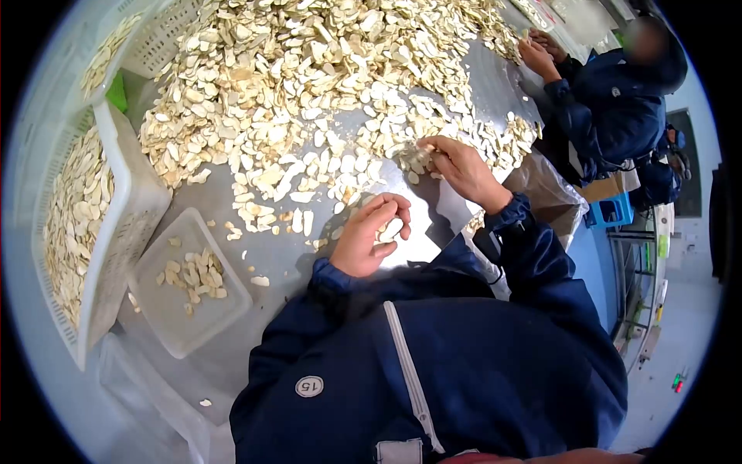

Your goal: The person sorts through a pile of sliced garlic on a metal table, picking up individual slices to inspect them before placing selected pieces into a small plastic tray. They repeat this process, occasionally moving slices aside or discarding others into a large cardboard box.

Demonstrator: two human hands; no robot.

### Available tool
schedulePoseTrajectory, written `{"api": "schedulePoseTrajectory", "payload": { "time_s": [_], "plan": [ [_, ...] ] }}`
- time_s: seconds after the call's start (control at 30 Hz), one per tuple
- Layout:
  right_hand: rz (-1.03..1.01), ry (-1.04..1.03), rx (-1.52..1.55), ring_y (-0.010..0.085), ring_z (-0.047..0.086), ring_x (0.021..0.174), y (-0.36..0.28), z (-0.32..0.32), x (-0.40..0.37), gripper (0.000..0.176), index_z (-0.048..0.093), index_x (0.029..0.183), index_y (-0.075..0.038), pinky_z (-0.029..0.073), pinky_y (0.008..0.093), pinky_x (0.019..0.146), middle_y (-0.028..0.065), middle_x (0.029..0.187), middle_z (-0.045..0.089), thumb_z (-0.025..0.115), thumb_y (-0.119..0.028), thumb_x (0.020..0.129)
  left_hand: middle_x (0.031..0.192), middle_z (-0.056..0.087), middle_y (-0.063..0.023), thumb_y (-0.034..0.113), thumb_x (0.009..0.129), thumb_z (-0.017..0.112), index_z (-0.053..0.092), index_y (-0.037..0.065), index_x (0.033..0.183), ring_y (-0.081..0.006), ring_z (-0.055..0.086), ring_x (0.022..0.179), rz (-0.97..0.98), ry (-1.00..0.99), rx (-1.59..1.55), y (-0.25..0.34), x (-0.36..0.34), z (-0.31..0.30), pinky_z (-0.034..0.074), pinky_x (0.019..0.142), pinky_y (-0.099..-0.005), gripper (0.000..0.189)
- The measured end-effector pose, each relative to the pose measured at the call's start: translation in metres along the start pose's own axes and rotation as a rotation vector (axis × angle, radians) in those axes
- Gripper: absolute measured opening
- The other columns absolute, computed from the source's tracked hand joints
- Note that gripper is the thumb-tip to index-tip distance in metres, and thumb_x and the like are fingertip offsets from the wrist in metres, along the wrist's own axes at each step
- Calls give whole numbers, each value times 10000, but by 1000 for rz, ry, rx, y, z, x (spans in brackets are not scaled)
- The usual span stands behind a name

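My left hand (369, 234) is curled, palm up, around a few pale dried slices (391, 230) near the table's front edge. To its right, my right hand (467, 173) reaches over the near side of the slice pile (309, 69), with thumb and forefinger brought together. Whatever lies between those fingertips is blurred and too small to make out. Loose oval slices, cream to light brown, are scattered on the metal table (220, 189) in front of both hands.
At left, a white perforated basket (127, 224) is full of slices. Beside it, a clear plastic tray (182, 340) holds some slices. Another white basket (158, 42) stands behind. A co-worker (610, 100) handles slices at upper right. A plastic bag (553, 197) hangs at the right edge.
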State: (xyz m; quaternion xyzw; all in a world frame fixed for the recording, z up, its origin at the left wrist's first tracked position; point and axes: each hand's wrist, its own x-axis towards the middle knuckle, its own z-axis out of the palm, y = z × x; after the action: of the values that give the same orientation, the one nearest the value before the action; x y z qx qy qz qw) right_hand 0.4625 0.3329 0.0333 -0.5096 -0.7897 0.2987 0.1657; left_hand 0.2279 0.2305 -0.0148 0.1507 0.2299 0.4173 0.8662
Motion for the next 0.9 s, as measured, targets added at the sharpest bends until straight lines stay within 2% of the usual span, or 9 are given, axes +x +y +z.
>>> {"api": "schedulePoseTrajectory", "payload": {
  "time_s": [0.1,0.2,0.33,0.37,0.5,0.6,0.7,0.8,0.9],
  "plan": [
    [55,-4,-117,330,688,761,-17,-3,4,371,612,1369,-86,525,419,723,173,839,682,535,-118,1008,1034,573,-21,246,1109,480,584,69,1201,-110,577,894,-10,-84,60,2,-2,-4,316,526,-195,224],
    [126,26,-214,351,690,756,-17,-9,7,381,603,1377,-90,531,427,729,178,836,694,552,-126,1001,1011,585,-42,202,1093,495,589,53,1153,-125,573,820,-29,-7,17,3,-2,3,295,465,-179,186],
    [-199,334,-404,388,682,902,-8,-4,12,310,694,1233,-107,547,468,782,173,989,715,595,-90,940,1011,589,-49,213,1097,502,594,57,1160,-131,573,815,-23,-54,4,-1,0,-3,288,466,-187,192],
    [-126,270,-348,380,671,964,-17,-1,14,290,715,1206,-117,549,459,819,151,1066,711,630,-88,930,1008,588,-51,211,1098,499,595,57,1162,-132,574,816,-7,-65,28,-1,0,-3,287,466,-188,192],
    [-277,141,-302,323,681,1014,-33,31,37,254,738,1186,-128,563,403,858,94,1137,722,684,-104,939,999,585,-56,205,1102,492,596,54,1166,-134,578,819,27,-46,77,0,-4,0,281,467,-189,195],
    [-425,205,-428,308,674,980,-31,46,57,251,742,1162,-135,563,400,839,85,1093,728,711,-130,912,998,583,-57,200,1104,488,597,51,1165,-134,581,821,-6,-35,45,2,-3,1,277,469,-191,195],
    [-304,117,-488,323,677,930,-32,41,56,196,740,1108,-112,559,405,806,97,1011,728,704,-144,919,1002,584,-55,200,1104,488,596,52,1164,-136,584,820,-2,-38,16,2,-3,-1,276,468,-189,193],
    [-179,180,-338,337,682,924,-24,36,42,148,731,1035,-86,555,435,793,108,914,707,682,-183,935,1007,589,-53,200,1105,489,597,55,1165,-139,589,814,12,-57,13,-2,0,-4,279,464,-186,191],
    [-66,224,-255,356,686,903,-16,27,26,190,739,1087,-95,553,445,782,139,936,707,689,-199,937,1012,596,-53,207,1105,492,596,56,1172,-139,594,807,-14,-51,-5,-2,-1,-5,284,461,-182,195]
  ]
}}
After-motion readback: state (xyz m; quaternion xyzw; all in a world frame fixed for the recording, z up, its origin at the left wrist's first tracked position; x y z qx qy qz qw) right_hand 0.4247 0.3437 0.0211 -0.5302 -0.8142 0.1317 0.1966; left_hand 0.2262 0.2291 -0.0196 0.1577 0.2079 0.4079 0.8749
